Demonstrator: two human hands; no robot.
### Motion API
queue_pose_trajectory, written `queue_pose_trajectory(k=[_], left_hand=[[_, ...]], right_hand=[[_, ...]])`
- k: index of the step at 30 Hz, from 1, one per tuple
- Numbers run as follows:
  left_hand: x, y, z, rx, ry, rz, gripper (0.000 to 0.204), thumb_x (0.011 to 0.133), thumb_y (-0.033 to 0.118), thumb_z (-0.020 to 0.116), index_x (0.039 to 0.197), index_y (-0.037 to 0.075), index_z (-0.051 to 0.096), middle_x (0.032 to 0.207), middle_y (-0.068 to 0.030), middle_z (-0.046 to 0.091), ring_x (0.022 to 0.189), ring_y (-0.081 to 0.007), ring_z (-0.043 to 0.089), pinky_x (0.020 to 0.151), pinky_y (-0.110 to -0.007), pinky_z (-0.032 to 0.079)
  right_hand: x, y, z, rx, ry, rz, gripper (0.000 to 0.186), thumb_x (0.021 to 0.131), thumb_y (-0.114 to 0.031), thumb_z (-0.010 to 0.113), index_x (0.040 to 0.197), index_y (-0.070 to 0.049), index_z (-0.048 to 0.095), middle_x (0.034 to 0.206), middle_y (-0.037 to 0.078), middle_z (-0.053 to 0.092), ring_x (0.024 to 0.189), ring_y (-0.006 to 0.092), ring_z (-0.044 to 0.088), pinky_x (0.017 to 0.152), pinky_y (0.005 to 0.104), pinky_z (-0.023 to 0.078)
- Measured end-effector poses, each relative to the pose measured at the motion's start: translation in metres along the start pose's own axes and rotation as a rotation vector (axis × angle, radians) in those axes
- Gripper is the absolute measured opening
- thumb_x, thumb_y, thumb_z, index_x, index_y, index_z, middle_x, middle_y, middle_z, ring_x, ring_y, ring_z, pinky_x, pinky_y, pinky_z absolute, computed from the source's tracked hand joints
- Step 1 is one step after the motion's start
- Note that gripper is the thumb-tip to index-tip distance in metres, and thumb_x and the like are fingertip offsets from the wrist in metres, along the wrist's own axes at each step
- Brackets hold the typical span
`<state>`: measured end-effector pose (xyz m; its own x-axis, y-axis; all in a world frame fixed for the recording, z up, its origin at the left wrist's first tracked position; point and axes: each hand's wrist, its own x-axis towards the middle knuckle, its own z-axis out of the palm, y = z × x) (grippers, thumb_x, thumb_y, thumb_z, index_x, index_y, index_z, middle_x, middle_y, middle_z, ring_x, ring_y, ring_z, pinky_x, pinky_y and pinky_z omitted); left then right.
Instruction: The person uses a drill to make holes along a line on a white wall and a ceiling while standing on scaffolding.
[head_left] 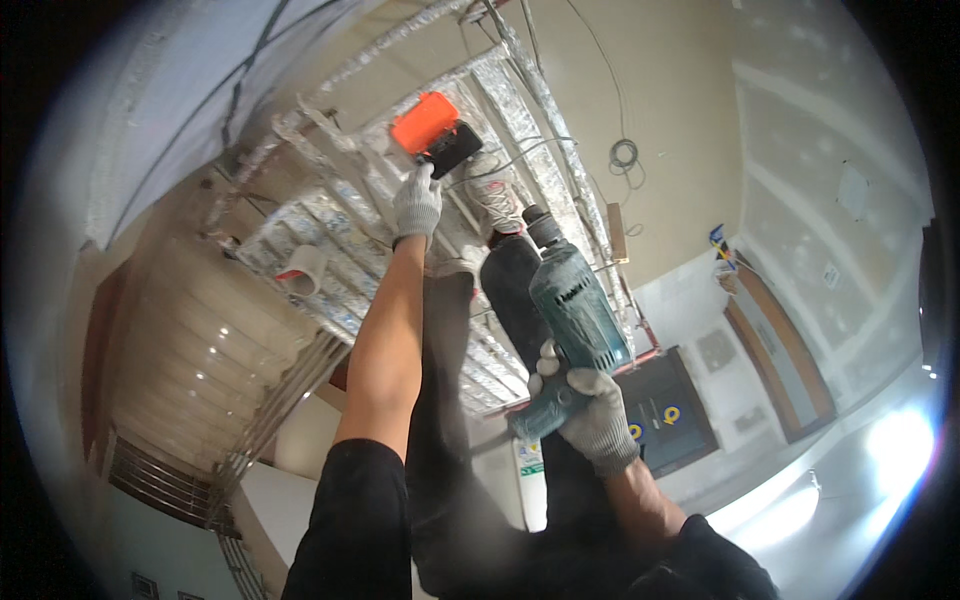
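Note:
My right hand [600, 415], in a pale knit glove, is closed around the handle of a dusty teal rotary hammer drill [575, 300]. The tool's black chuck points up and away, and no bit shows in it. Further off, my gloved left hand [420, 205] has its fingers at the near edge of a small plastic case [455, 150]. That case is open, with an orange lid [425, 120] folded back from a black lower half. What lies inside cannot be made out. Beside the case is my shoe [493, 195] on the scaffold platform [385, 265].
The paint-spattered platform has slats with gaps and rails [600, 215]. A white cylindrical container [302, 270] stands on its left. A cable [530, 150] crosses near my shoe. Below are coiled cable [624, 155] on the floor, a staircase [200, 350] and a dark door [660, 410].

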<state>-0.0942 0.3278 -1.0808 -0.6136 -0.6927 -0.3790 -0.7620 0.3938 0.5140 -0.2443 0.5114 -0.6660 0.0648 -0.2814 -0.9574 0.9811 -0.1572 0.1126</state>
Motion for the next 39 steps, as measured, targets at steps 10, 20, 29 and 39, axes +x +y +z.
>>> queue_pose_trajectory(k=[10, 20, 29, 39], left_hand=[[0.063, 0.009, 0.106, 0.406, -0.196, -0.195, 0.011, 0.095, 0.013, 0.061, 0.105, 0.010, 0.064, 0.089, -0.0123, 0.069, 0.076, -0.0278, 0.075, 0.064, -0.041, 0.061], [0.045, 0.008, 0.107, 0.122, -0.011, -0.120, 0.009, 0.091, 0.016, 0.065, 0.096, 0.009, 0.064, 0.091, -0.0160, 0.070, 0.084, -0.0389, 0.071, 0.074, -0.053, 0.056], [0.062, 0.004, 0.098, 0.486, -0.241, -0.213, 0.007, 0.092, 0.013, 0.063, 0.095, 0.011, 0.069, 0.087, -0.0114, 0.071, 0.081, -0.0313, 0.073, 0.070, -0.046, 0.058], [0.052, -0.032, 0.108, 0.323, -0.057, 0.129, 0.013, 0.094, 0.013, 0.057, 0.098, 0.011, 0.070, 0.091, -0.0115, 0.071, 0.084, -0.0336, 0.072, 0.072, -0.048, 0.057]], right_hand=[[-0.005, -0.016, 0.034, 0.253, 0.118, -0.076, 0.047, 0.071, -0.007, 0.072, 0.108, -0.015, 0.045, 0.091, -0.001, 0.044, 0.087, 0.0204, 0.041, 0.089, 0.0357, 0.043], [-0.002, 0.001, 0.038, 0.314, 0.077, 0.019, 0.046, 0.073, -0.006, 0.073, 0.112, -0.011, 0.050, 0.094, 0.002, 0.052, 0.096, 0.0236, 0.053, 0.094, 0.0384, 0.049], [0.000, 0.029, 0.006, 0.238, 0.010, -0.048, 0.062, 0.077, -0.012, 0.073, 0.133, -0.001, 0.050, 0.108, 0.010, 0.061, 0.107, 0.0341, 0.067, 0.095, 0.0545, 0.060], [0.003, 0.036, 0.013, 0.231, 0.012, -0.061, 0.054, 0.074, -0.013, 0.074, 0.123, -0.004, 0.053, 0.100, 0.007, 0.058, 0.106, 0.0319, 0.065, 0.091, 0.0484, 0.062]])
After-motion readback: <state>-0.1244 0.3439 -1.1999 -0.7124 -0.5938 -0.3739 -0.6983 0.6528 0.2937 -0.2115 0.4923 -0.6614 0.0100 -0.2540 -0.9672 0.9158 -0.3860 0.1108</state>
